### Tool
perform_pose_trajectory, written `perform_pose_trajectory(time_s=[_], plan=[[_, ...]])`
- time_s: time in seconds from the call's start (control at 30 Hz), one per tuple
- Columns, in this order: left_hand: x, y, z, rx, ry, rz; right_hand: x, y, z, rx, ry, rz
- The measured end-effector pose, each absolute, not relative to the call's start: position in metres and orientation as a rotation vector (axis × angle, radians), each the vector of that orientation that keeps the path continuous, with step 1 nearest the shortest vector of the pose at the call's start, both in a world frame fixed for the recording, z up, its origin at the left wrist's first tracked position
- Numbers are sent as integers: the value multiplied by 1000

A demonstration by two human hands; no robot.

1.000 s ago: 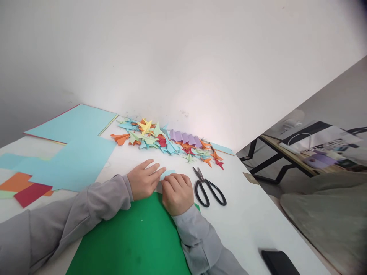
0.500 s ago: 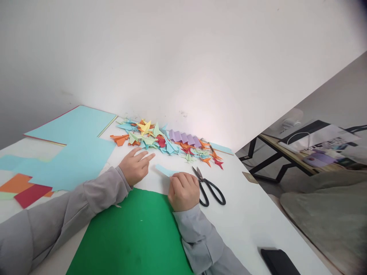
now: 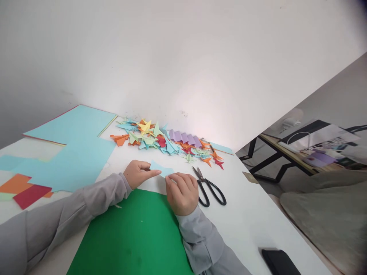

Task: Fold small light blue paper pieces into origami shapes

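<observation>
Each with a closed, pinching grip, a left hand (image 3: 140, 174) and right hand (image 3: 182, 193) hold a light blue paper piece (image 3: 163, 168) between them over a white bench (image 3: 243, 221), near black-handled scissors (image 3: 202, 179), beyond a green sheet (image 3: 134, 233).

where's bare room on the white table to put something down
Widest: the white table between the black-handled metal scissors, the grey right sleeve and the flat black object. A narrower strip lies between the multicoloured folded-paper heap and the left hand. Crowded: the left side, under light-blue paper sheets, and the back, under that heap.
</observation>
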State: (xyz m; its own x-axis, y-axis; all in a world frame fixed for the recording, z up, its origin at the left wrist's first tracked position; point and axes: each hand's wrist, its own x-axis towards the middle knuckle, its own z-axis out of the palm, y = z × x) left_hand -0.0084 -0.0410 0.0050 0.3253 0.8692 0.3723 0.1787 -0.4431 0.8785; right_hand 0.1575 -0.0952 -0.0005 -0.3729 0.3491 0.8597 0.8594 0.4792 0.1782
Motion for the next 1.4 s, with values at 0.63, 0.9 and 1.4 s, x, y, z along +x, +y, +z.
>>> perform_pose_trajectory(time_s=[0.63,0.9,1.4], plan=[[-9,-42,1,2049,676,1480,153,-93,-5,-1227,-1781,-851],[-9,-42,-2,2049,697,1460,155,-94,-3,-1192,-1817,-834],[-12,-51,8,2002,719,1220,157,-94,-1,-1136,-1775,-825]])
